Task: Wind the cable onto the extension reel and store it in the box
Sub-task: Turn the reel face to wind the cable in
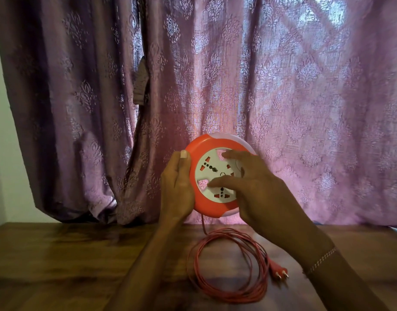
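A round orange extension reel with a white socket face is held upright above the table. My left hand grips its left rim, thumb on the top edge. My right hand lies over the white face, with the index finger and thumb tips in two openings of the inner disc. A thin red cable drops from the reel's underside and lies in a loose coil on the wooden table. Its red two-pin plug rests at the coil's right side. No box is in view.
A purple patterned curtain hangs right behind the reel and reaches the table's far edge. A pale wall shows at the far left. A beaded bracelet sits on my right wrist.
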{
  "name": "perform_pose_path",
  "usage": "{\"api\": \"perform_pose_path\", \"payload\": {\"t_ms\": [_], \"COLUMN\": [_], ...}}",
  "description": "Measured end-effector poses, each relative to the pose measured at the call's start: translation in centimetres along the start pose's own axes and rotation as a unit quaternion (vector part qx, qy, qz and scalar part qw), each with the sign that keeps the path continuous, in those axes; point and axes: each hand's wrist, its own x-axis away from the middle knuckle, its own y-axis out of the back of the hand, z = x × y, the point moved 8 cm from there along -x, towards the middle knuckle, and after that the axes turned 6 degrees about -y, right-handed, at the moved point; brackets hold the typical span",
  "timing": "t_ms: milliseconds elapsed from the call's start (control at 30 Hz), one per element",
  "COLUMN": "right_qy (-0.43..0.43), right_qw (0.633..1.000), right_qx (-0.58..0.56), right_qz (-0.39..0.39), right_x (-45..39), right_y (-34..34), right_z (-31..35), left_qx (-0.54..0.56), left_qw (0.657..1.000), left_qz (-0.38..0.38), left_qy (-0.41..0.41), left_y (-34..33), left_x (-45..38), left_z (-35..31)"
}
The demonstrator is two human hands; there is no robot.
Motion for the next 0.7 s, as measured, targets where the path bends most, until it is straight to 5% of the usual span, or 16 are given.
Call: {"api": "perform_pose_path", "payload": {"t_ms": [133,333,567,700], "right_qy": [0.004,-0.015,-0.146,-0.125], "right_qw": [0.996,0.996,0.983,0.987], "right_qx": [0.071,0.089,0.088,0.069], "right_qz": [0.056,-0.006,-0.07,-0.081], "right_x": [0.0,0.2,0.5,0.3], "right_y": [-1.2,-0.6,0.0,0.4], "right_z": [0.5,0.0,-1.5,-1.5], "left_qx": [-0.004,-0.017,-0.019,-0.022], "left_qw": [1.0,0.999,0.999,0.999], "left_qz": [-0.001,-0.003,-0.009,-0.004], "left_qy": [-0.009,-0.032,-0.048,-0.034], "left_y": [0.0,-0.1,-0.3,-0.4], "left_x": [0.0,0.3,0.5,0.4], "left_z": [-0.3,-0.8,-1.2,-0.9]}}
